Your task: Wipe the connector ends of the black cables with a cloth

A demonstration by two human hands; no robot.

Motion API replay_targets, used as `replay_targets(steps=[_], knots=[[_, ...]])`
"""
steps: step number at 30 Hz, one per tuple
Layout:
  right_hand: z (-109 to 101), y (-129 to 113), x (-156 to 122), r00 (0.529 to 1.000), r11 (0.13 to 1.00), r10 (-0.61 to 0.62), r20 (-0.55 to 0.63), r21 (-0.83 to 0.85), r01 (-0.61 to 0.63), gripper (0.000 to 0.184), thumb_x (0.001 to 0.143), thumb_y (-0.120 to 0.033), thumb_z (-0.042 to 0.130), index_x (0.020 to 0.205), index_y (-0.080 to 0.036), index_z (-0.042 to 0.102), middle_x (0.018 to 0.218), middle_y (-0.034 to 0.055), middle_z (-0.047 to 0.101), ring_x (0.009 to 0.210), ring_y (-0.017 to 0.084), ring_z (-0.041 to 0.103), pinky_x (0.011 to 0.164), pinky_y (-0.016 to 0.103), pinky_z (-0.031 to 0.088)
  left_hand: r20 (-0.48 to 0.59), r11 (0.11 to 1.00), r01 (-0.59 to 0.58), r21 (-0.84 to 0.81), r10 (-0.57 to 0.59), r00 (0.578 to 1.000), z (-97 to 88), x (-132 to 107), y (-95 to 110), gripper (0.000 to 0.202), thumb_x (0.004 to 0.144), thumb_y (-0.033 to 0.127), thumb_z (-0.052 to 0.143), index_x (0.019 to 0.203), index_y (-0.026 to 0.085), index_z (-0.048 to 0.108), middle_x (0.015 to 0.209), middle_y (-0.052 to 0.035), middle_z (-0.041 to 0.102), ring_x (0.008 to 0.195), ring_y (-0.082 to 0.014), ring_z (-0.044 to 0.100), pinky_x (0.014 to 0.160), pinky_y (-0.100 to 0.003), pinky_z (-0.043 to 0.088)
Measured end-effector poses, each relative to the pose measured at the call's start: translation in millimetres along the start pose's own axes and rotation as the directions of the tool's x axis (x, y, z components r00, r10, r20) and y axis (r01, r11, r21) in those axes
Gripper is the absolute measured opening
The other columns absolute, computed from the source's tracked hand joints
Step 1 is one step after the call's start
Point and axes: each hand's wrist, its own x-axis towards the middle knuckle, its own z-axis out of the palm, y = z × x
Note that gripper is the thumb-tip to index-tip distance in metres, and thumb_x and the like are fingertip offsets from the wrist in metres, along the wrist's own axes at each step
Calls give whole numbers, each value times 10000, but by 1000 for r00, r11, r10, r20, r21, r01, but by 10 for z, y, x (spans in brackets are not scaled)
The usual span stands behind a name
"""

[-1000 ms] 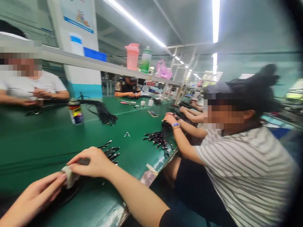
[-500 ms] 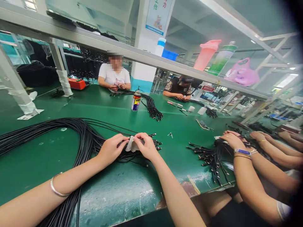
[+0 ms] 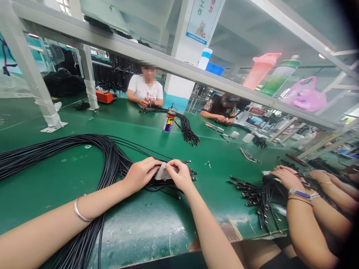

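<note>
My left hand (image 3: 140, 174) and my right hand (image 3: 178, 175) sit close together on the green table mat (image 3: 157, 228). Between them, a folded white cloth (image 3: 163, 172) is pinched around a bundle of black cables (image 3: 113, 161). The bundle fans out to the left, and its strands run under my left forearm. Small black connector ends (image 3: 192, 172) stick out just past my right hand. My fingers hide the part of the cables inside the cloth.
A co-worker's hands (image 3: 286, 177) work a bunch of connector-ended cables (image 3: 258, 196) at the right. Across the table stand a spray can (image 3: 169, 120), another cable bunch (image 3: 187, 130) and a small metal tool (image 3: 207, 163). A metal shelf rail (image 3: 140, 48) runs overhead.
The view has swung left since the oldest frame, bringing the long cable bundle into sight. My hands stay on the cloth, now closer together, and the last half second shows little change.
</note>
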Motion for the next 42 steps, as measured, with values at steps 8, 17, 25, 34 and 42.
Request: replay_targets(steps=[8, 17, 25, 34, 42], knots=[[0, -32, -10, 1000, 996, 12, -20, 84, -11, 231, 823, -377, 616, 758, -162, 671, 763, 43, 656, 735, 170, 582, 686, 277, 437, 55, 999, 13, -45, -11, 998, 2, -4, -56, 235, 970, 246, 438, 1117, 226, 620, 1075, 3, 684, 968, -135, 635, 835, -224, 455], [-17, -136, -18, 990, 991, -135, -44, 6, 135, 124, 850, -267, 604, 819, -193, 699, 825, 46, 690, 822, 182, 593, 772, 309, 451, 74, 969, 136, -204, -123, 990, -14, 41, 15, 228, 956, 270, 435, 987, 199, 649, 939, -27, 677, 861, -146, 613, 767, -236, 442], [-53, -168, 1, 978, 985, -171, -122, -47, 166, 63, 799, -228, 693, 747, -201, 673, 801, 27, 678, 841, 185, 569, 792, 320, 429, 160, 836, 283, -471, -234, 959, 14, 94, -6, 295, 920, 386, 475, 898, 168, 673, 844, -34, 683, 781, -156, 603, 714, -226, 457], [-71, -223, -23, 980, 983, -185, -71, -5, 185, 75, 809, -157, 643, 800, -206, 699, 827, 21, 691, 869, 181, 567, 791, 316, 429, 264, 769, 363, -526, -258, 929, 16, 124, 5, 477, 876, 547, 472, 699, 130, 621, 678, -29, 586, 674, -149, 504, 644, -231, 396], [-102, -189, -10, 966, 966, -255, -50, -61, 252, 123, 771, -103, 644, 773, -211, 700, 796, 20, 682, 855, 184, 560, 795, 321, 436, 361, 732, 405, -548, -230, 904, -14, 128, 27, 456, 855, 542, 513, 744, 132, 679, 737, -50, 658, 721, -178, 548, 695, -244, 409]])
